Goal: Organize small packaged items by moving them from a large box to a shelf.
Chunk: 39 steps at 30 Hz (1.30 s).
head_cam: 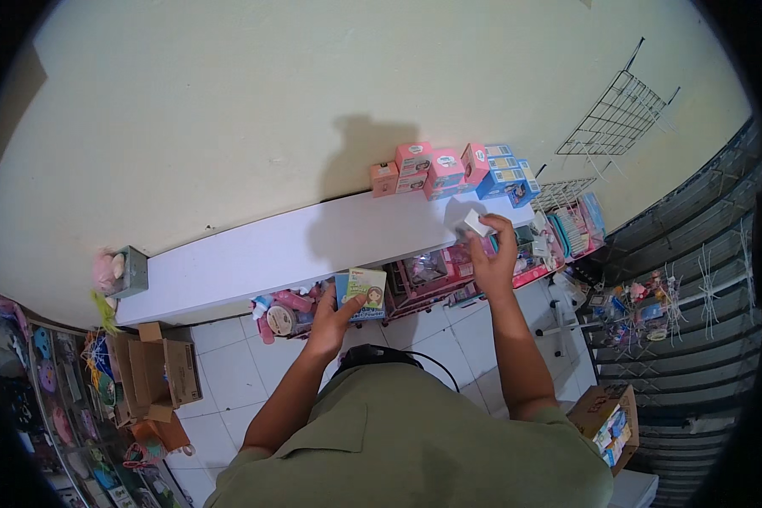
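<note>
My left hand (333,322) grips a blue box (374,312) with a smaller pale-green box (366,287) lying over it. Both show cartoon figures and bear writing. A small white box (477,223) is pinched between the thumb and fingers of my right hand (495,257), above the front edge of a white wall shelf (279,247). Behind that hand, against the wall, stand pink boxes (445,166), some stacked, with an orange-pink box (385,178) at their left end. Blue boxes (500,181) are piled at their right.
Beneath the shelf are bottles (292,300) and pink baskets (425,273) of goods. A plush toy in a grey box (133,272) sits at the shelf's left end. Cardboard boxes stand on the left (159,371) and lower right (609,425). A wire rack (613,117) hangs at upper right.
</note>
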{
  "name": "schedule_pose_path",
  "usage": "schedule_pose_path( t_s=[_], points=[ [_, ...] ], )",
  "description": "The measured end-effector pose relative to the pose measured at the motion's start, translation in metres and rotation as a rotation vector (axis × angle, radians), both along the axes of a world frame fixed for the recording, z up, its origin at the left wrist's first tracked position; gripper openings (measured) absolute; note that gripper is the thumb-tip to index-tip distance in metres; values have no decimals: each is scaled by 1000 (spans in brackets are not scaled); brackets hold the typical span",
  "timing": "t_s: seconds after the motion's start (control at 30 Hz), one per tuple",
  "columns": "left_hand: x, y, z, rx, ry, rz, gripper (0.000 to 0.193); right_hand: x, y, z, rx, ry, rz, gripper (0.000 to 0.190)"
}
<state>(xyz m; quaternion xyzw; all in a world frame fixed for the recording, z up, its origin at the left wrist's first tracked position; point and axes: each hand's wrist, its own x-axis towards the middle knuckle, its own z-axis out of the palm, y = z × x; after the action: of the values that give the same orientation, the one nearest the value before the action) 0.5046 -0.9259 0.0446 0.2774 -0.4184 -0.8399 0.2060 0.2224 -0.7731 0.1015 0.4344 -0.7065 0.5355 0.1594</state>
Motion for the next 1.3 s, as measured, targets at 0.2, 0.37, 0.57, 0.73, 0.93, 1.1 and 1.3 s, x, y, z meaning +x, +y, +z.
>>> schedule_pose_path(
  t_s=[0.2, 0.37, 0.57, 0.73, 0.93, 1.1, 1.3],
  points=[
    [-9, 4, -5, -11, -91, -150, 53, 70, 30, -29, -145, -890, 255, 29],
    [-30, 3, -15, -101, -60, -352, 53, 107, 58, -45, -124, -1092, 175, 26],
    [-74, 28, -19, -88, -27, -590, 51, 126, 114, -38, -273, -1086, -42, 26],
    [-112, 98, -11, -92, -14, -785, 50, 139, 178, -48, -389, -1083, -217, 26],
    [-152, 191, -8, -57, -11, -919, 46, 139, 268, -45, -514, -1063, -367, 26],
    [-192, 276, 5, -78, -29, -1109, 42, 132, 356, -50, -572, -997, -510, 27],
    [-230, 391, -2, -65, 10, -1256, 36, 139, 451, -39, -657, -938, -682, 30]
  ],
)
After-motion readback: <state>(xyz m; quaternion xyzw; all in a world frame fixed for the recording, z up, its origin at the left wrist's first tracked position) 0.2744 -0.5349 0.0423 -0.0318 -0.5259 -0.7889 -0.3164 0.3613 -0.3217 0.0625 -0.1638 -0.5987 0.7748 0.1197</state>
